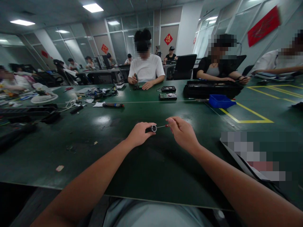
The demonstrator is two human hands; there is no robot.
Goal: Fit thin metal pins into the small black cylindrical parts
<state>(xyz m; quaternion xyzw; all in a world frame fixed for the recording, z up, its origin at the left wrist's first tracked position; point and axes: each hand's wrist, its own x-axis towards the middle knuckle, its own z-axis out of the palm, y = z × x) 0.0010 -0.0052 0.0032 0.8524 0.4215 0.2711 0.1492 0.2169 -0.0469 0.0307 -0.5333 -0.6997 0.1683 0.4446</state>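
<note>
My left hand (138, 135) is closed around a small black cylindrical part (149, 129), whose round end with a pale ring faces me. What kind of part it is, I cannot make out. In my right hand (184, 134) is a thin screwdriver (162, 126), its slim metal shaft pointing left and a bit of red showing at the fingers. The tip of the shaft reaches the ringed end of the black part; whether it touches is too small to tell. Both hands are just above the green table (146, 167).
Hard drives (168, 96) and a blue bin (222, 101) lie farther back. A long black casing (211, 89) is behind the bin. Cables (100, 92) and a dark tool (113, 105) are at back left. Across the table a person (146, 67) works; others sit around.
</note>
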